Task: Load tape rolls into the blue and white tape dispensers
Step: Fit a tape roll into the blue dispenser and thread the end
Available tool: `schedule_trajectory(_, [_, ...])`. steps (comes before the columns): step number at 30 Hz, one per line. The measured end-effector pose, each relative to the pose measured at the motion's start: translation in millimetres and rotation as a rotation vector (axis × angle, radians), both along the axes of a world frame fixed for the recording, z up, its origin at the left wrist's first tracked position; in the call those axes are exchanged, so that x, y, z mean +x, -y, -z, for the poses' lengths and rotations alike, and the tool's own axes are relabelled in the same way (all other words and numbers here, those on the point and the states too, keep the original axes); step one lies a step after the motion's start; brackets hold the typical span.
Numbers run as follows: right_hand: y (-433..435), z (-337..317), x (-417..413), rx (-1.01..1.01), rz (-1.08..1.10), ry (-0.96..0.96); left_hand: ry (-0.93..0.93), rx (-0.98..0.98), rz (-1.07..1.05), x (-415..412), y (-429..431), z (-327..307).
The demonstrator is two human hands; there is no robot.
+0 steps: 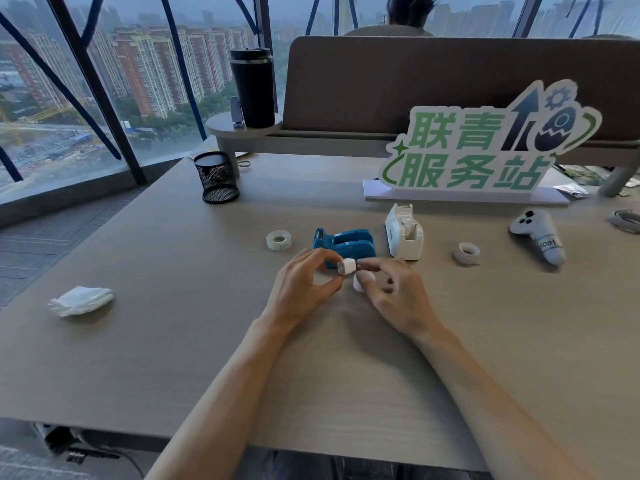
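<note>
The blue tape dispenser [346, 242] stands mid-table, with the white tape dispenser [403, 232] upright just to its right. A clear tape roll [278, 240] lies flat left of the blue one, and another roll [467, 252] lies right of the white one. In front of the blue dispenser my left hand [304, 285] pinches a small white plastic core piece [347, 266] between thumb and fingers. My right hand [394, 296] touches that piece with its fingertips and holds a whitish tape roll [360, 282], mostly hidden under its fingers.
A black mesh pen cup [216, 177] stands at the back left, a crumpled white tissue [81, 300] at the left. A green-lettered sign [474, 150] stands behind the dispensers. A white controller [538, 237] lies at the right. A black tumbler [252, 86] sits on the rear shelf.
</note>
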State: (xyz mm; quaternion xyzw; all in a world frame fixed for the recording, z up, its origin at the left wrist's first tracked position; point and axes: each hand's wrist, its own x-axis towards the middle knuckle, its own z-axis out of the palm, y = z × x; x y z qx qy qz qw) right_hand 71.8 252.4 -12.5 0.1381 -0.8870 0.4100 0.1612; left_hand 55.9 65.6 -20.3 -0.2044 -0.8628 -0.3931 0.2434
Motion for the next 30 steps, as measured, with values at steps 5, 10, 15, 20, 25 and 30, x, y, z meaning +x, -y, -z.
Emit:
schedule_trajectory(5, [8,-3,1,-0.23,-0.096,0.138,-0.008,0.0,0.032,2,-1,0])
schedule_trajectory(10, [9,-4,2,-0.258,-0.044,0.066,-0.005,-0.091,-0.049,-6,9,2])
schedule_trajectory(15, [8,-4,3,-0.332,0.037,0.082,0.186,-0.21,-0.451,-40,46,5])
schedule_trajectory(20, [9,-5,8,-0.303,0.021,0.025,0.363,-0.31,-0.486,-48,56,9])
schedule_trajectory(25, [17,-9,10,-0.283,-0.037,-0.013,0.32,0.155,-0.387,-26,46,7])
schedule_trajectory(30, [38,-19,4,-0.371,-0.028,-0.074,0.351,0.591,-0.021,2,13,-8])
